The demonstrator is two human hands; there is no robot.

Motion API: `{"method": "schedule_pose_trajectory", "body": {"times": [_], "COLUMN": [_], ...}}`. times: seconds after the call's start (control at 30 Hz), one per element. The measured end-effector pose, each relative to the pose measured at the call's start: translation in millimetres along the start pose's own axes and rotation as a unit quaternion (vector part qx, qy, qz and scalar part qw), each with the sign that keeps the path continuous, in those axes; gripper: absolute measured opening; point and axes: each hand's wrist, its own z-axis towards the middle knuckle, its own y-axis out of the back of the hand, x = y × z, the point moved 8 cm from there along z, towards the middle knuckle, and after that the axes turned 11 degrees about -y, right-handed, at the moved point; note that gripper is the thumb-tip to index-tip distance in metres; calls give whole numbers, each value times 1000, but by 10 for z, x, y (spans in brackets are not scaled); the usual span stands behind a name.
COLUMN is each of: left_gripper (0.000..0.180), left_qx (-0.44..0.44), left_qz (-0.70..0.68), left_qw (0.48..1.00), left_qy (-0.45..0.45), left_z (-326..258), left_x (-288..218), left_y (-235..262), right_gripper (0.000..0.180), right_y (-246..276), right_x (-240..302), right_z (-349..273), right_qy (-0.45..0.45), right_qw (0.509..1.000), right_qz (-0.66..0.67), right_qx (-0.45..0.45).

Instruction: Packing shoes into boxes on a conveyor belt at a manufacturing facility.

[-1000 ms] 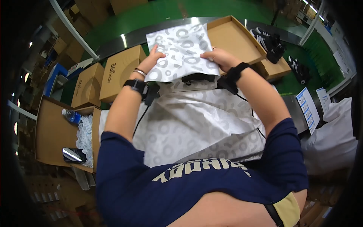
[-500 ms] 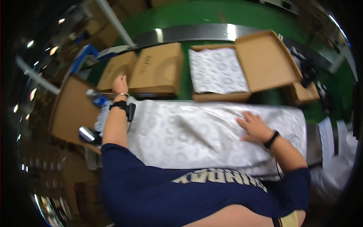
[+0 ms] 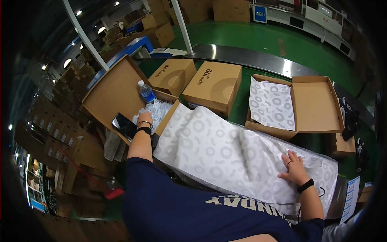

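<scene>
Tissue paper [image 3: 225,153] lies under the flat, released right hand [image 3: 295,169]; left hand [image 3: 144,118] grip cannot tell

— Bright overhead lighting, even across the middle; small ceiling lamps [image 3: 79,13] glowing at upper left.
— Glare?
— Strong white streak on the steel conveyor [image 3: 258,60], softer sheen on the green floor [image 3: 250,38].
— Shadows?
— Soft and short, under the closed cardboard boxes [image 3: 213,84].
— Edges?
— Heavy fisheye bending, black vignette all round, dim and smeared at far left. Centre sharp; patterned tissue paper [image 3: 225,157] crisp.
</scene>
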Motion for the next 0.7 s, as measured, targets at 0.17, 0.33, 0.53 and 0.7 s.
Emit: {"method": "schedule_pose_trajectory", "body": {"times": [0.17,0.33,0.53,0.7], "left_gripper": [30,29,28,36], "left_qx": [-106,-147,-166,-198], "left_qz": [-48,-340,-372,-279], "left_qw": [993,927,870,711], "left_qy": [7,-57,-279,-614], "left_z": [108,402,209,-861], "left_x": [-37,-13,-2287,-4560], "left_y": [113,372,1707,2059], "right_gripper": [90,104,107,103], "right_y": [-5,107,20,65], "right_x": [-109,-532,-859,-803], "right_z": [-13,-292,-338,-346], "right_qy": [-40,-108,-107,-86], "right_qw": [999,994,994,996], "right_qz": [-13,-34,-25,-20], "right_qx": [-7,4,2,-2]}}
